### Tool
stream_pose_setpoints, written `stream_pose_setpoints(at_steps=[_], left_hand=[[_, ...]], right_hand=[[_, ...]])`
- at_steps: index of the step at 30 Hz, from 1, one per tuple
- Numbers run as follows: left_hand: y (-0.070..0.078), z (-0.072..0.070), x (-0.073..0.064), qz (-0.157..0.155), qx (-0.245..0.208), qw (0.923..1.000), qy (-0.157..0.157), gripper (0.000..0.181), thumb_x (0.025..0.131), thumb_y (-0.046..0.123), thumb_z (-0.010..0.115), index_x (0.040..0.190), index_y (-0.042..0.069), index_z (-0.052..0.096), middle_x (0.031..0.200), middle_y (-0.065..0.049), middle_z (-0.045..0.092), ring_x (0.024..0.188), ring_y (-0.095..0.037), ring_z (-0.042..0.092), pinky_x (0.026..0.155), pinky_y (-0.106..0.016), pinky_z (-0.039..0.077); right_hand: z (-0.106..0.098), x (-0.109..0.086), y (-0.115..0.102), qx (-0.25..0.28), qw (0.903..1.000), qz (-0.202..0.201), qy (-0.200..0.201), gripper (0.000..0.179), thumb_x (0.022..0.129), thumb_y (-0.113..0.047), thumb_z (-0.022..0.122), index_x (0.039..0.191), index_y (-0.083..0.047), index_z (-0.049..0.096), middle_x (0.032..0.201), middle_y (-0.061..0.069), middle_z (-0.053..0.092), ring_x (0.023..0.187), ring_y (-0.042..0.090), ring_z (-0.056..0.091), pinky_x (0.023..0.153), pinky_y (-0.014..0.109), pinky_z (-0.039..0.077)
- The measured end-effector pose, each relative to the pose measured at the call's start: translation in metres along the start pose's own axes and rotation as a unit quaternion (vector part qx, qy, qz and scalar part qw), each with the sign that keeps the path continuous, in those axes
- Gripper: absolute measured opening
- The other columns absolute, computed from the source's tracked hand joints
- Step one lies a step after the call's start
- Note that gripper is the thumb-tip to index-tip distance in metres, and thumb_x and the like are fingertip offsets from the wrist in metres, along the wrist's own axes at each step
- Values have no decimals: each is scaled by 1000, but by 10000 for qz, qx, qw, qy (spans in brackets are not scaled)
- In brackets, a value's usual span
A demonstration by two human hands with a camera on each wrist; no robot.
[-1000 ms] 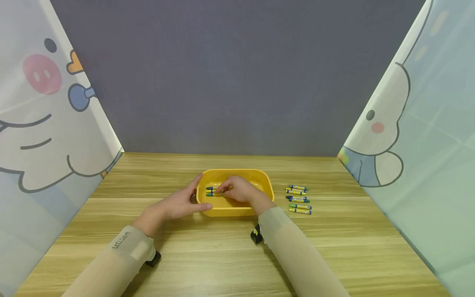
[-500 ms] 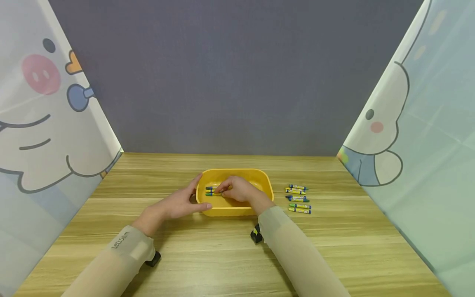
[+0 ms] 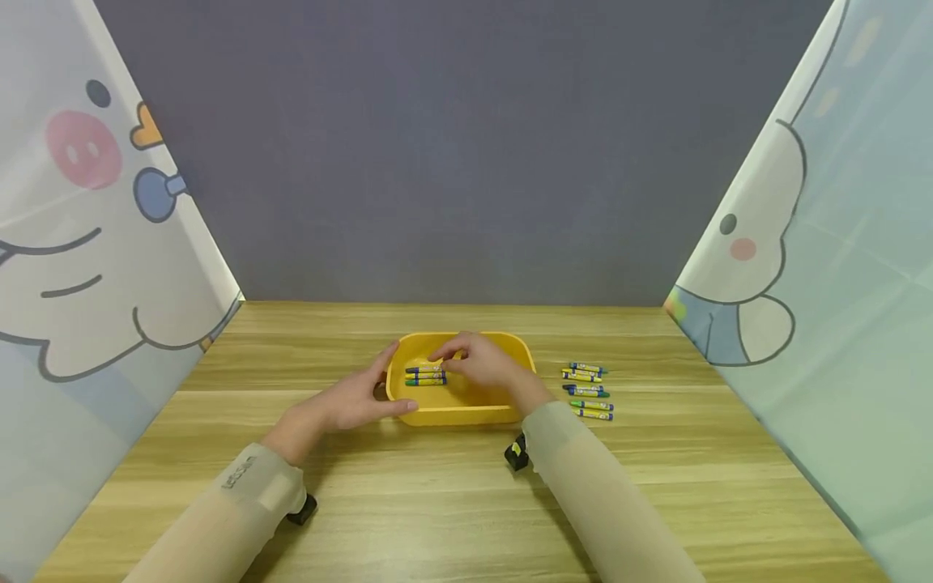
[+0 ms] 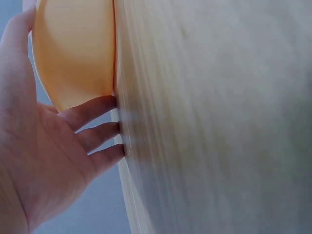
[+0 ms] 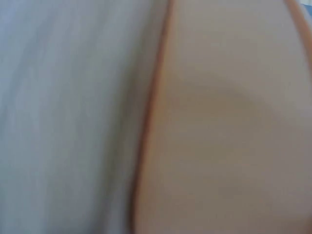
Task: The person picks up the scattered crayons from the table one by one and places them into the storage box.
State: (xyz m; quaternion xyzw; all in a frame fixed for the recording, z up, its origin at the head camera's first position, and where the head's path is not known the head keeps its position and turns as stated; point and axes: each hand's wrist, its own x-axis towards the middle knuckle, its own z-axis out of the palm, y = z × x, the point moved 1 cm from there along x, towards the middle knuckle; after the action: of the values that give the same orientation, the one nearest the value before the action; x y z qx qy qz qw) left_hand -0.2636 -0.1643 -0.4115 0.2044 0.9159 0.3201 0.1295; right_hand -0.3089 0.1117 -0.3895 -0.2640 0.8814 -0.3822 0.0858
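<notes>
My left hand rests against the left end of a yellow plastic bin, thumb on the front rim and fingers spread along the end. In the left wrist view, the left hand has nearly straight fingers, some reaching down to the tabletop beside the bin. Several crayons lie side by side on the bin floor, toward its left. Over the bin, just right of these crayons, hovers my right hand with loosely bent fingers and nothing visible in them. The blurred right wrist view has the bin wall but no hand.
Several more crayons lie in small groups on the wooden table, right of the bin. A dark grey panel stands behind the table, with cartoon-printed sheets at both sides.
My right hand has let go of the crayons in the bin and moved up and slightly right, uncovering them. The left hand stays against the bin.
</notes>
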Motion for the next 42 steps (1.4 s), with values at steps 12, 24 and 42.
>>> stream_pose_setpoints(at_steps=[12,24,42], left_hand=[[-1,0,0,55,-109,9999,34,128,93,73,76,179,22,-4,164,-19,55,147,-37,58,123,-64,42],[2,0,-2,16,-135,9999,-2,128,93,72,76,179,21,-4,163,-18,57,147,-35,58,124,-64,41],[-2,1,-1,-20,-109,9999,16,128,92,74,76,179,23,-4,163,-17,57,147,-36,57,125,-65,40]], right_hand=[[-93,-72,54,168,9953,444,841,30,110,-27,71,135,-13,79,129,13,74,76,34,57,68,36,53],[-144,-136,144,-837,9843,1270,896,31,110,-21,68,134,-4,78,130,21,76,104,26,69,82,36,56],[-154,-155,168,-1090,9782,1638,667,33,109,-22,69,137,-6,77,134,22,76,122,37,70,98,48,58]])
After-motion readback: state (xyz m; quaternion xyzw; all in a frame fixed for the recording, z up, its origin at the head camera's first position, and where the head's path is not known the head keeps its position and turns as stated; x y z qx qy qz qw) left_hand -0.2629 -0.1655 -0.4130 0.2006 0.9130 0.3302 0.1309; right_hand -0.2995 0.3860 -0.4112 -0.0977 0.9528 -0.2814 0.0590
